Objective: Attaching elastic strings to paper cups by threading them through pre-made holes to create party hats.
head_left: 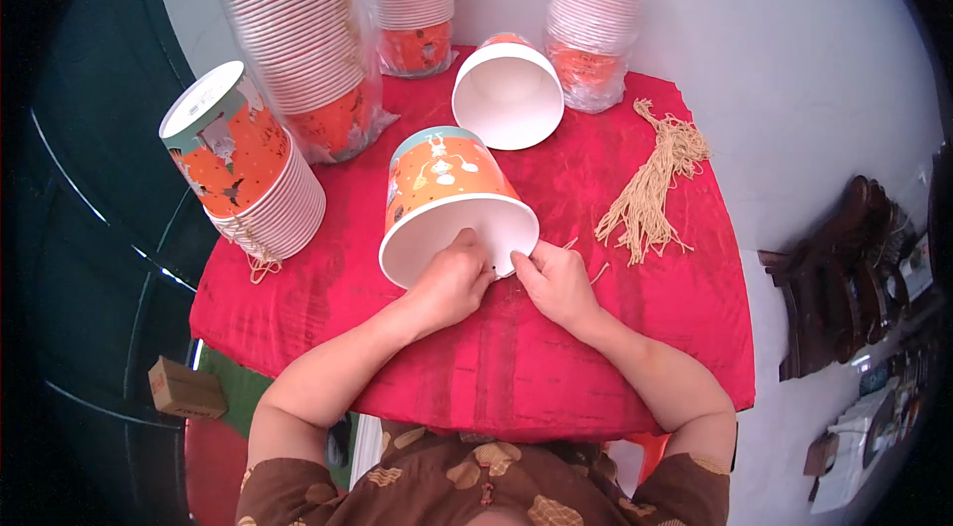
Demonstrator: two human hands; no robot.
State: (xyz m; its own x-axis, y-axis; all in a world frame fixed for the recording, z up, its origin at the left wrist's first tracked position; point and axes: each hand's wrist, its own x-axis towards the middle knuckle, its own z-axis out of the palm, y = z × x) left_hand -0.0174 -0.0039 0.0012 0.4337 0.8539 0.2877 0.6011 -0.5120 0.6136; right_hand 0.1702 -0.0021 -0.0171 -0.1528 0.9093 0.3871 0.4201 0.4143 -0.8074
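Observation:
An orange paper bucket [452, 174] with a green band and white cartoon figures lies tilted on the red-covered table, its white mouth facing me. My left hand [459, 278] reaches inside the mouth, fingers closed near the lower right wall; what they pinch is hidden. At the rim, my right hand [558, 285] grips the bucket, thumb on the inner side and fingers outside. A short end of beige cord [600, 274] sticks out beside the right fingers. A small dark hole shows in the wall between the hands.
A bundle of beige cords [655, 184] lies at the right. Another bucket [508, 94] rests on its side behind. Nested buckets [243, 164] with cords hanging stand at the left. Tall wrapped bucket stacks [293, 40] line the back. A cardboard box [187, 388] sits on the floor.

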